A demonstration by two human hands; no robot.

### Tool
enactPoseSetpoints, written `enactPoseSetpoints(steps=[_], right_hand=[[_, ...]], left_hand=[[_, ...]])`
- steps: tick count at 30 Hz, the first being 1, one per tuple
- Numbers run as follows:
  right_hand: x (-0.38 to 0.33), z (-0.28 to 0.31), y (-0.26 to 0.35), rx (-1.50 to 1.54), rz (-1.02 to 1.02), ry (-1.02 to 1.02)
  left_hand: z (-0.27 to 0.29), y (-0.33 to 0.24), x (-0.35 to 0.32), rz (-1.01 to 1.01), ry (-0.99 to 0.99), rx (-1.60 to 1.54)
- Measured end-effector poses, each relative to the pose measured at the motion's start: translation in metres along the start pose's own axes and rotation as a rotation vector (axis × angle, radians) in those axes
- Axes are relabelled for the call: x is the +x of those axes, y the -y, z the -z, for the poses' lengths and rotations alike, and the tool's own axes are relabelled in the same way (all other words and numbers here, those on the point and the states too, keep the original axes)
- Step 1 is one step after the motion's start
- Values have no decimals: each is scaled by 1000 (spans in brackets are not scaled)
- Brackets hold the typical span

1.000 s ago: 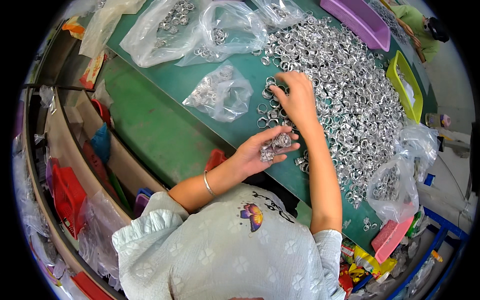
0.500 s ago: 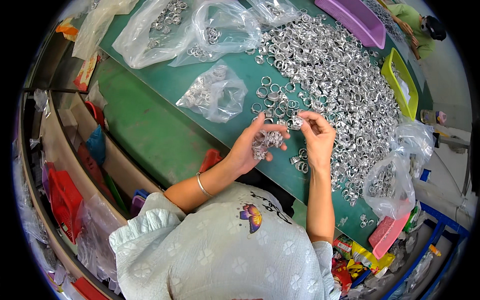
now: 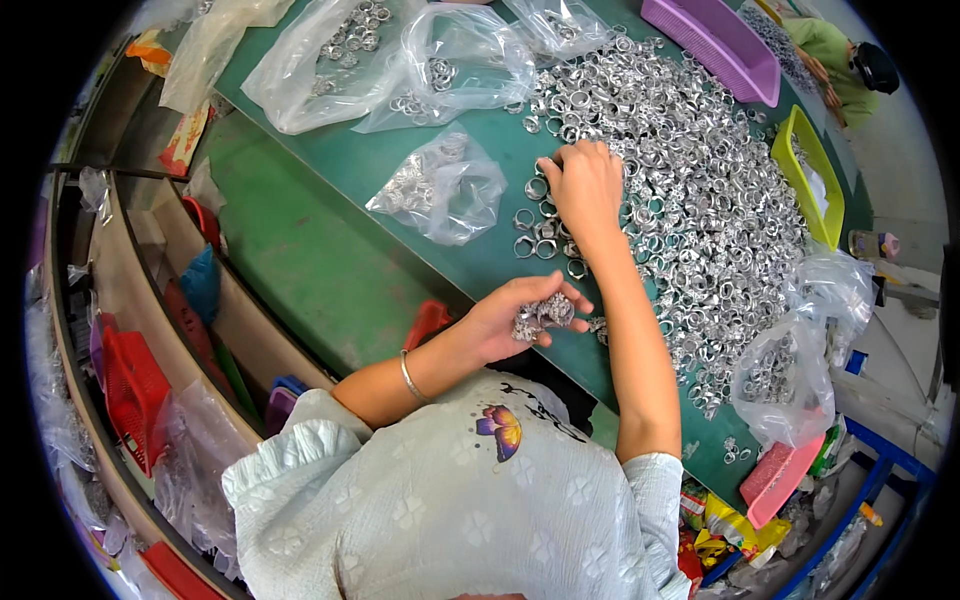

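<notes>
Several silver-coloured metal rings (image 3: 545, 314) lie bunched in my left hand (image 3: 500, 318), palm up and fingers curled round them, above the table's near edge. My right hand (image 3: 588, 190) is stretched farther out over the left edge of a large heap of similar rings (image 3: 690, 190). Its fingers bend down among the rings, and the back of the hand hides the fingertips and whatever is in them. A few loose rings (image 3: 545, 228) lie on the green table beside its wrist. To the left sits a clear plastic bag (image 3: 455, 195) with rings inside.
More clear bags with rings (image 3: 300, 85) lie at the far left. A purple basket (image 3: 710, 50), a lime-green basket (image 3: 815, 190) and a pink tray (image 3: 780, 478) edge the heap. Another bag (image 3: 785, 390) lies at right. Shelving (image 3: 150, 330) stands left; a person in green (image 3: 835, 65) is far right.
My right hand has moved from beside the left, where it pinched a ring, away to the heap's far left edge. My left hand has come slightly nearer and still holds its rings.
</notes>
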State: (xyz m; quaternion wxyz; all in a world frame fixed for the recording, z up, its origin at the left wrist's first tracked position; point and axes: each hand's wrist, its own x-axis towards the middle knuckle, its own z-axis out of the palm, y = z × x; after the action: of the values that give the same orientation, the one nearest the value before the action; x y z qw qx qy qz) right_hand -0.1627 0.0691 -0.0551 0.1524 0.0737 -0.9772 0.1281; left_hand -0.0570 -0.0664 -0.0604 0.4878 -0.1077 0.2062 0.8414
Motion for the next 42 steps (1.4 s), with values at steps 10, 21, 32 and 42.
enactPoseSetpoints(steps=[10,21,32,42], right_hand=[[-76,87,3,228,216,6],[-81,57,-32,82,-117,-36],[-113,69,-30,1461,-649,-44],[-125,71,-22,1436,-650,1]], left_hand=[[4,-7,-3,-129,43,54],[9,4,9,7,103,-133],[4,3,6,-26,97,-118],[2,7,8,-13,45,-149]])
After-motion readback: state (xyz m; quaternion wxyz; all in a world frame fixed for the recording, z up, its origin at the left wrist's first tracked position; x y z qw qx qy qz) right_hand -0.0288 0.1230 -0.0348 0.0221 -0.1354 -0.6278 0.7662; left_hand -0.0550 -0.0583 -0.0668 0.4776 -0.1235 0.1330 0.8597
